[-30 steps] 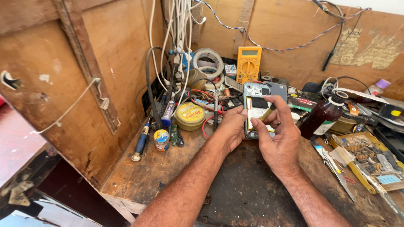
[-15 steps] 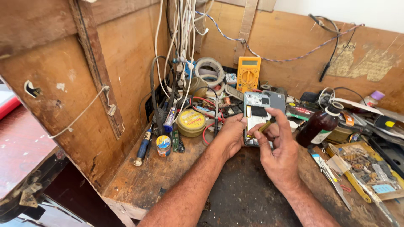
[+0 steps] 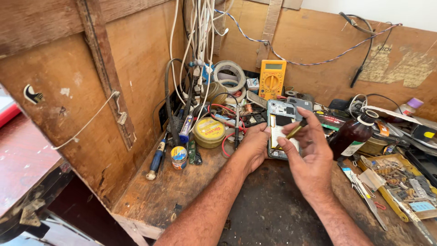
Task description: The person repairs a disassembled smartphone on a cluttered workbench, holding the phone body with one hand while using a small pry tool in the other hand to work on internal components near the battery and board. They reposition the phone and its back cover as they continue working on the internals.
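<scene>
Opened phone worked on at centre frame
Left hand (image 3: 255, 146) clasps the opened phone (image 3: 282, 130), hiding its left edge; right hand (image 3: 309, 155) pinches a thin tool (image 3: 296, 130), tip unclear

On the wooden desk (image 3: 173, 191), the left hand (image 3: 255, 143) steadies an opened phone (image 3: 282, 123) lying back-up near the desk's far edge, touching its left side. The right hand (image 3: 312, 157) hovers over the phone's lower right corner, its fingers (image 3: 298, 119) pinching a thin brass-coloured tool (image 3: 295, 131) that slants down toward the phone. A yellow multimeter (image 3: 272, 78) leans against the back wall. A round yellow tin (image 3: 209, 131) sits left of the phone; a brown bottle (image 3: 351, 135) stands to its right.
</scene>
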Motion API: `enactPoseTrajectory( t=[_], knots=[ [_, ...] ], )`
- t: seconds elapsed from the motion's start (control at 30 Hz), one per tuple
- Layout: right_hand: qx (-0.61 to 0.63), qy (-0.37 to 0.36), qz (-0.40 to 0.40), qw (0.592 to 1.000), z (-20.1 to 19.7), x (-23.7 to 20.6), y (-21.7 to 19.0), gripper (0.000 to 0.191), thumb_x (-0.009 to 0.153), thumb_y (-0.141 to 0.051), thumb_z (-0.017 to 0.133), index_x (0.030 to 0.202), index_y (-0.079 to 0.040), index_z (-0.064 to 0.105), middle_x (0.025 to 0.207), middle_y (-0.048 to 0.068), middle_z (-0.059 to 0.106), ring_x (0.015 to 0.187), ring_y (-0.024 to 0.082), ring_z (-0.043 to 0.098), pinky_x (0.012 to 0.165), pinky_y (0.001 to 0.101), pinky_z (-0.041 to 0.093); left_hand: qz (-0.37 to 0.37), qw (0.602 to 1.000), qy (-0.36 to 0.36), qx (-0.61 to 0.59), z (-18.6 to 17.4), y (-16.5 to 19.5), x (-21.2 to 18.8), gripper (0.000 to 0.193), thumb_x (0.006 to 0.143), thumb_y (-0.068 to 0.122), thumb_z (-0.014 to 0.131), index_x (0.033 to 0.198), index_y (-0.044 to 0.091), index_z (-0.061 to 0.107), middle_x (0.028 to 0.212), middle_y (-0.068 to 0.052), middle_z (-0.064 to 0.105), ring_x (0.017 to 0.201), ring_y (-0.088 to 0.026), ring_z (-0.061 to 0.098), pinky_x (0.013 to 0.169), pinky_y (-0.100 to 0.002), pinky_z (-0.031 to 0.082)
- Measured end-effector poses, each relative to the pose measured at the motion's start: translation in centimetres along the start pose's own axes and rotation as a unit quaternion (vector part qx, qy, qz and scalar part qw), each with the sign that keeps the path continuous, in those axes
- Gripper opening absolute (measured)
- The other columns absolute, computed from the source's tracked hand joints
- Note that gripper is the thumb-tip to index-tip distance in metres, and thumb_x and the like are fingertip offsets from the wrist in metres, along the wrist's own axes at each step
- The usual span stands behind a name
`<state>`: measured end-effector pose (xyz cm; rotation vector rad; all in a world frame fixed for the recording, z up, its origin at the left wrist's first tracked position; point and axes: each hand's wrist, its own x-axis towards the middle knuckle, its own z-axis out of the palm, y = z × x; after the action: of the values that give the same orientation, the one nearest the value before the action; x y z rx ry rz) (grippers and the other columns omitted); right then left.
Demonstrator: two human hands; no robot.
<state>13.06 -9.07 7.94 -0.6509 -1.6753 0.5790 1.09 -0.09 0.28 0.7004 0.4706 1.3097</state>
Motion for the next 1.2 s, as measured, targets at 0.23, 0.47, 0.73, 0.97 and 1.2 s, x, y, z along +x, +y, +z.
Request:
enactPoseTrajectory(
  t=[0.23, 0.47, 0.73, 0.97, 1.2],
  knots=[
    [-0.024, 0.04, 0.022, 0.999, -0.15, 0.27, 0.15, 0.054, 0.097, 0.007, 0.067, 0.149, -0.003, 0.055, 0.102, 0.004, 0.063, 0.095, 0.009, 0.063, 0.087, 0.0235, 0.055, -0.002, 1.0, -0.004, 0.003, -0.24, 0.02, 0.11, 0.031, 0.11, 0.012, 0.038, 0.13, -0.003, 0.057, 0.119, -0.015, 0.068, 0.103, -0.024, 0.071, 0.089, -0.041, 0.06],
    [-0.015, 0.017, -0.022, 0.999, 0.11, 0.29, 0.18, 0.062, 0.093, 0.009, 0.07, 0.15, -0.003, 0.049, 0.108, 0.006, 0.065, 0.101, 0.01, 0.064, 0.094, 0.0246, 0.055, 0.014, 1.0, -0.02, -0.001, -0.47, -0.18, 0.16, 0.032, 0.11, 0.01, 0.039, 0.131, -0.005, 0.058, 0.12, -0.015, 0.068, 0.103, -0.021, 0.07, 0.089, -0.037, 0.06],
    [-0.016, 0.033, 0.046, 0.998, -0.12, 0.4, -0.46, 0.054, 0.096, 0.004, 0.062, 0.148, -0.005, 0.049, 0.099, 0.001, 0.07, 0.096, 0.007, 0.068, 0.089, 0.0226, 0.057, 0.005, 1.0, -0.014, -0.003, -0.56, -0.42, 0.42, 0.03, 0.109, 0.01, 0.039, 0.13, -0.004, 0.056, 0.118, -0.016, 0.068, 0.103, -0.023, 0.071, 0.089, -0.038, 0.061],
    [-0.045, 0.055, -0.008, 0.997, -0.02, 0.58, -0.37, 0.049, 0.097, 0.011, 0.071, 0.144, 0.002, 0.06, 0.108, 0.005, 0.057, 0.098, 0.013, 0.059, 0.088, 0.0274, 0.053, -0.004, 1.0, -0.004, 0.001, -0.4, -0.2, 0.33, 0.03, 0.108, 0.01, 0.039, 0.129, -0.003, 0.056, 0.119, -0.016, 0.067, 0.104, -0.024, 0.07, 0.089, -0.04, 0.06],
    [0.008, 0.037, 0.044, 0.998, 0.09, 0.14, -0.53, 0.06, 0.092, 0.005, 0.061, 0.148, -0.005, 0.041, 0.107, 0.0, 0.067, 0.102, 0.006, 0.067, 0.091, 0.0219, 0.057, 0.015, 1.0, -0.011, -0.002, -0.61, -0.38, 0.46, 0.03, 0.111, 0.01, 0.04, 0.13, -0.005, 0.057, 0.12, -0.017, 0.067, 0.107, -0.025, 0.069, 0.091, -0.04, 0.059]
  ],
)
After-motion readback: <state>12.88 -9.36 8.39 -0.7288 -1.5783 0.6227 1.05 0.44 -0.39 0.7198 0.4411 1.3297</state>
